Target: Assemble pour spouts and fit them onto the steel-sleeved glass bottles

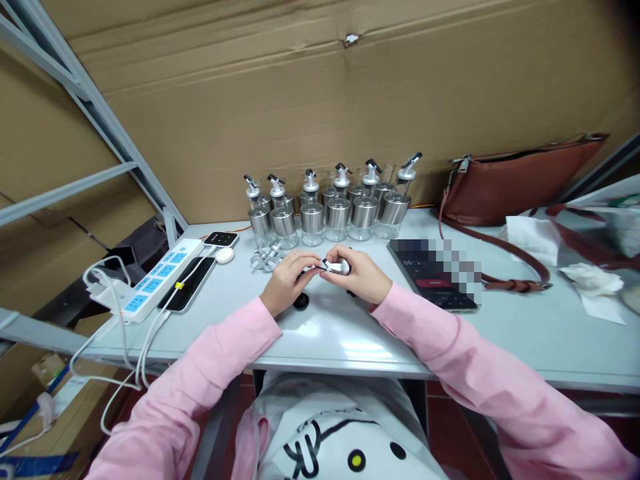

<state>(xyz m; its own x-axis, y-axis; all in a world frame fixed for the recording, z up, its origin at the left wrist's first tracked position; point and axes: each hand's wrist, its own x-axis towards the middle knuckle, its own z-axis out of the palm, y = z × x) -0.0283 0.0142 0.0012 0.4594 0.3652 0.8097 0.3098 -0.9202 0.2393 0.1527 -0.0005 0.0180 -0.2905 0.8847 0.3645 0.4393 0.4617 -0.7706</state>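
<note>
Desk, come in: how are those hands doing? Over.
Right hand holding pour spout. Left hand at its left end. Black round piece near left hand. Bottles behind.

Head camera looks forward, down onto table [320, 340].

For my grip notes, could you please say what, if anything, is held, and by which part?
The right hand holds a pour spout by its silver body; the left hand is at its nozzle end.

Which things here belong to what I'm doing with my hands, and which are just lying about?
Likely part of the work:
pourer spout in your right hand
glass bottles
small silvery pieces
black round part

Apparently just lying about:
power strip
left phone
right phone
brown bag
crumpled tissue
</note>
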